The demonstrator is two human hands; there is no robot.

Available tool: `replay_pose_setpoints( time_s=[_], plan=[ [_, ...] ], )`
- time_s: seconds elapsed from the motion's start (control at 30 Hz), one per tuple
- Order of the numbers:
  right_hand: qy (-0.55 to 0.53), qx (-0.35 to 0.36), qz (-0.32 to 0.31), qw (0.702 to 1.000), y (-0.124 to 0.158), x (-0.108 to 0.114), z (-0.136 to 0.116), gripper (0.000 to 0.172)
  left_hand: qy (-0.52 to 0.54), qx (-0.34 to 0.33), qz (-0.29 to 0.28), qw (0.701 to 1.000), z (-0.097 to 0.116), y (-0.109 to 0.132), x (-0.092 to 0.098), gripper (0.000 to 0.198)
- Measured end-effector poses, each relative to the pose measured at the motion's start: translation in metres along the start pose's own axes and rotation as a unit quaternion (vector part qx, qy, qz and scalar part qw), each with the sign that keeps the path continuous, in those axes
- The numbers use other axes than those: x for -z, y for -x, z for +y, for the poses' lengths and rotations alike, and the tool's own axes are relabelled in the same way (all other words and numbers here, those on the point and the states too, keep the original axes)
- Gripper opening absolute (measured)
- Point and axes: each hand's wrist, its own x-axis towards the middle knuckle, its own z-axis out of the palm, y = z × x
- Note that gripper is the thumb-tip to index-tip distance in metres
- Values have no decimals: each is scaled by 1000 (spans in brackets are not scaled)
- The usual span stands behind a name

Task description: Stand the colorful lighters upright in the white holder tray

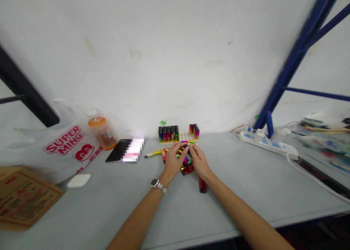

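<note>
My left hand, with a watch on its wrist, and my right hand meet over a small pile of shiny multicoloured lighters. Both hands are closed, fingertips pinched together around a lighter that they mostly cover. Just behind them stands a white tray with rows of holes. Upright lighters with black tops fill its left side, and a smaller group stands at its right end. A yellow lighter lies left of my left hand. Below my right hand lies a red one.
To the left are a plastic bag, an orange bottle, a tablet, a white case and a cardboard box. A power strip and bagged items lie right, by a blue frame post.
</note>
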Motion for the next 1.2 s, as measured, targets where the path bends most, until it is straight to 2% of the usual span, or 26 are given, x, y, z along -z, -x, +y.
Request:
replay_pose_setpoints(
  time_s=[0.2, 0.4, 0.57, 0.7, 0.9, 1.2],
  plan=[
    [27, 20, 2, 999, -5, 6, 4, 29, 33, 20, 13, 999, -3, -7, -3, 24],
    [-16, -22, 31, 999, -12, 15, 9, 25, 24, -4, -16, 1000, -8, -23, -10, 23],
    [17, -50, 105, 993, -24, 37, 15, 28, 2, -19, -46, 999, -10, -64, -12, 19],
    [27, -80, 135, 987, -30, 53, 14, 24, -40, -56, -96, 993, -16, -103, -19, 12],
    [27, -92, 126, 987, -31, 56, 11, 22, -123, -52, -123, 983, -36, -139, -38, 10],
    [31, -79, 93, 992, -32, 57, 12, 18, -162, -24, -132, 978, -58, -147, -64, 12]
  ],
)
